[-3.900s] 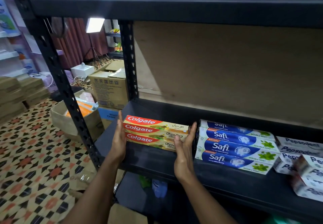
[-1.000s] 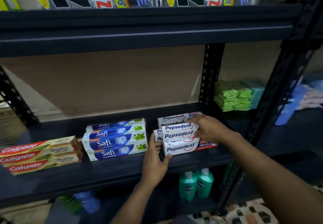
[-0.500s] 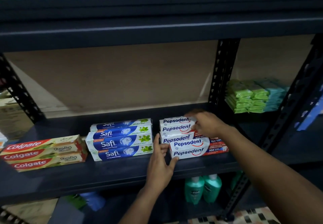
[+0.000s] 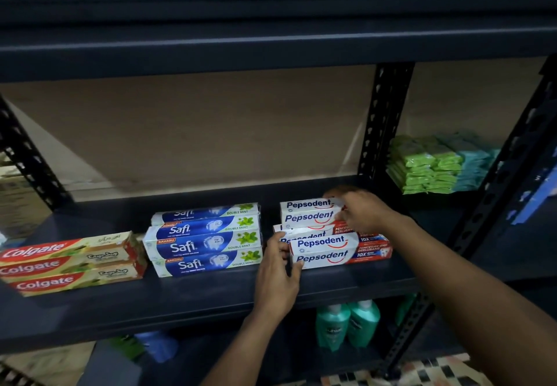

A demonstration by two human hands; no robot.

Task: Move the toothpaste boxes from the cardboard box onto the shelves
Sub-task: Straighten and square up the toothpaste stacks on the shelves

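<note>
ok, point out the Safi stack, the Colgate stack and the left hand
Safi stack point(image 4: 205, 245), head view, blue front face of one box.
Colgate stack point(image 4: 75, 266), head view, front face of the middle box.
left hand point(image 4: 275, 284), head view, back of the hand.

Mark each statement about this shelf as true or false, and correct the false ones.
1. The Safi boxes lie between the Colgate boxes and the Pepsodent boxes. True.
2. The left hand touches the Colgate boxes. False: it touches the left end of the Pepsodent boxes.
3. The right hand is on the upper Pepsodent boxes. True.
4. The green bottles stand on the toothpaste shelf. False: they stand on the level below it.
</note>
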